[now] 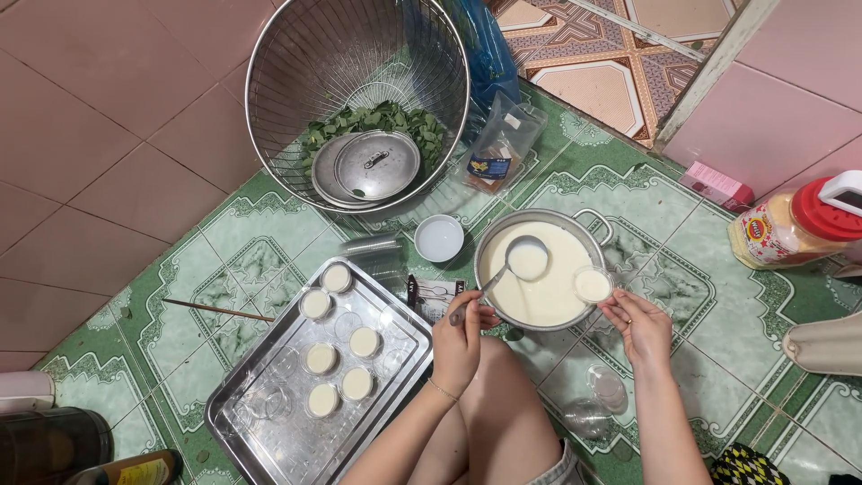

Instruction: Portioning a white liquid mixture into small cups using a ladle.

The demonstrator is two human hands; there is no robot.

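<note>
Ladle [525, 259], brimming white, in left grip [460, 334]; right grip [639, 323] holds full cup [593, 285].

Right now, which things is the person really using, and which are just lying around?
In use:
left hand holding the ladle
right hand holding a small filled cup
pot of white liquid
metal tray with filled cups

Lying about:
wire basket with leaves and lids
white bowl
red-capped bottle
pink box
chopstick
</note>
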